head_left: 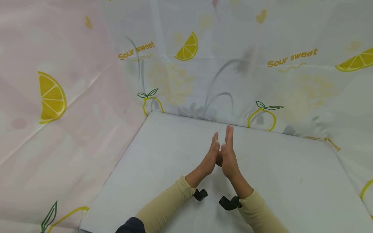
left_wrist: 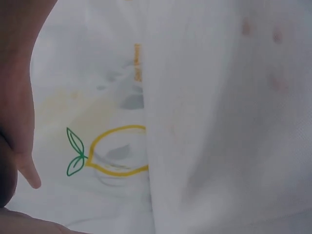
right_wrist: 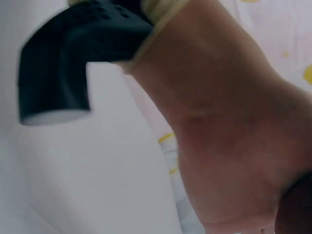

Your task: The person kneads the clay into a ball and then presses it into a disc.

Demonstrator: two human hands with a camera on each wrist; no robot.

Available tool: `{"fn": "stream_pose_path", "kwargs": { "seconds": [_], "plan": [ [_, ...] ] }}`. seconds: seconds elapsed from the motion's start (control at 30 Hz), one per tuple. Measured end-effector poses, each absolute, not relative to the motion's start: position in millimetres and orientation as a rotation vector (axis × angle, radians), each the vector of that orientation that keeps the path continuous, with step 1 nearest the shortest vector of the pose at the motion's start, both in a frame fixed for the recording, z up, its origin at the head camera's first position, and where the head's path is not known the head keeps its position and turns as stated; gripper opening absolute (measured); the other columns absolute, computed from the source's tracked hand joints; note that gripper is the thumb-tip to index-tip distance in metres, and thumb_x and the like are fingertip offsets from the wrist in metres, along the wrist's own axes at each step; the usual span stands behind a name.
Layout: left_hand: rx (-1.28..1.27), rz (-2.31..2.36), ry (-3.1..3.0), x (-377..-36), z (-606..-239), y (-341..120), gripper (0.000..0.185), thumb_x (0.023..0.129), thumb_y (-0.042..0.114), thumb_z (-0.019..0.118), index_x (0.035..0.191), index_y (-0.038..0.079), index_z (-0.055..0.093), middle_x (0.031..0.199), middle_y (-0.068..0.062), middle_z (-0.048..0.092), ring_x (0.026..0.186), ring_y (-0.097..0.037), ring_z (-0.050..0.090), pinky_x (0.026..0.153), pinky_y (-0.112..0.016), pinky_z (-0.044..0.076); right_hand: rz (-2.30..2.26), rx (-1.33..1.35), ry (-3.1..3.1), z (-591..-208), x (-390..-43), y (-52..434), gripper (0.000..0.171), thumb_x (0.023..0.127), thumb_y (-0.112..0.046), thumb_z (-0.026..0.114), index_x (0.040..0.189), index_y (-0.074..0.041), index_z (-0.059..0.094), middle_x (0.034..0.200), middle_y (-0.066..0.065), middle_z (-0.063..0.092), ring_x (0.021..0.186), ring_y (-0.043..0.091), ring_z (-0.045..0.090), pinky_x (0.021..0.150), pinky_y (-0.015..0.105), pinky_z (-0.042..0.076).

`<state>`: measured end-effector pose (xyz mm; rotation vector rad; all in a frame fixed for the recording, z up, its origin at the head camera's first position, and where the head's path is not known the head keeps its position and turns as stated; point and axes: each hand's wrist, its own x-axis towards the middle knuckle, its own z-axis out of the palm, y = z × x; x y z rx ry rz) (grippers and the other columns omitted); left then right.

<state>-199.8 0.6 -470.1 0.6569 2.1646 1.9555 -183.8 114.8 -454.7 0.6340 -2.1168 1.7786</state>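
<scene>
Both hands are raised over the white table, palms facing each other and fingers straight, pointing away. Between the palms sits a dark brown rounded lump (head_left: 219,158), pressed from the left by my left hand (head_left: 211,157) and from the right by my right hand (head_left: 229,158). Most of the lump is hidden by the hands. In the left wrist view the brown lump (left_wrist: 7,175) shows only at the left edge, and in the right wrist view the lump (right_wrist: 296,209) is cut off at the lower right. What the lump is made of, I cannot tell.
A white table (head_left: 276,181) lies under the hands. Behind it and to the left hangs a pale cloth (head_left: 186,77) printed with lemons and lettering, meeting the table's edges. Black camera mounts (head_left: 230,203) stick out below both wrists at the beige sleeve (head_left: 166,205) cuffs.
</scene>
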Motion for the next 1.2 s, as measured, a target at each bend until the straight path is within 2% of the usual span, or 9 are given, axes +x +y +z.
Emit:
{"fn": "stream_pose_path", "kwargs": {
  "seconds": [0.17, 0.3, 0.4, 0.67, 0.83, 0.97, 1.2],
  "plan": [
    [0.847, 1.907, 2.080, -195, -468, 1, 0.091, 0.098, 0.077, 0.004, 0.163, 0.016, -0.011, 0.170, 0.000, -0.008, 0.155, -0.015, -0.007, 0.123, -0.053, 0.004, 1.999, 0.532, -2.080, -457, -196, 127, 0.066, 0.110, -0.045, 0.020, 0.163, -0.020, -0.010, 0.170, -0.006, -0.005, 0.155, 0.012, -0.008, 0.122, 0.048, -0.008],
    [0.996, 1.942, 1.993, -195, -462, -1, 0.093, 0.097, 0.077, 0.006, 0.163, 0.013, -0.011, 0.170, 0.000, -0.012, 0.154, -0.014, -0.012, 0.123, -0.053, -0.001, 2.095, 0.431, -2.107, -465, -200, 133, 0.063, 0.110, -0.047, 0.016, 0.163, -0.025, -0.010, 0.170, -0.009, -0.007, 0.154, 0.009, -0.008, 0.123, 0.044, -0.007],
    [1.030, 1.995, 1.964, -196, -457, -1, 0.092, 0.099, 0.076, 0.007, 0.163, 0.011, -0.012, 0.170, -0.004, -0.015, 0.154, -0.016, -0.014, 0.123, -0.053, -0.003, 2.137, 0.410, -2.111, -471, -199, 132, 0.063, 0.110, -0.047, 0.015, 0.163, -0.024, -0.010, 0.169, -0.009, -0.007, 0.154, 0.009, -0.007, 0.123, 0.044, -0.006],
    [0.874, 2.058, 2.161, -202, -446, 2, 0.096, 0.097, 0.078, 0.008, 0.161, 0.011, -0.017, 0.169, -0.004, -0.018, 0.154, -0.019, -0.016, 0.122, -0.054, -0.003, 2.045, 0.501, -2.157, -484, -186, 117, 0.061, 0.113, -0.039, 0.014, 0.163, -0.017, -0.012, 0.170, 0.001, -0.004, 0.156, 0.018, -0.004, 0.123, 0.052, -0.003],
    [0.739, 2.030, 2.261, -206, -447, 1, 0.104, 0.093, 0.084, 0.010, 0.162, 0.010, -0.014, 0.169, -0.007, -0.018, 0.154, -0.021, -0.015, 0.122, -0.056, -0.002, 1.966, 0.537, -2.198, -482, -176, 110, 0.060, 0.114, -0.028, 0.019, 0.162, -0.018, -0.014, 0.171, 0.003, -0.004, 0.156, 0.022, -0.003, 0.121, 0.057, 0.001],
    [0.657, 1.996, 2.324, -211, -453, 0, 0.103, 0.093, 0.083, 0.010, 0.163, 0.010, -0.011, 0.169, -0.007, -0.015, 0.154, -0.023, -0.014, 0.121, -0.058, -0.001, 1.891, 0.553, -2.230, -479, -170, 105, 0.062, 0.112, -0.024, 0.021, 0.162, -0.020, -0.015, 0.171, 0.000, -0.005, 0.156, 0.021, -0.003, 0.121, 0.060, 0.005],
    [0.621, 1.963, 2.303, -214, -460, -4, 0.097, 0.096, 0.080, 0.010, 0.163, 0.013, -0.012, 0.169, -0.003, -0.016, 0.154, -0.023, -0.017, 0.121, -0.059, -0.002, 1.798, 0.584, -2.206, -469, -161, 101, 0.064, 0.112, -0.036, 0.025, 0.163, -0.023, -0.011, 0.171, -0.003, -0.005, 0.156, 0.020, -0.001, 0.120, 0.061, 0.007]
  ]
}}
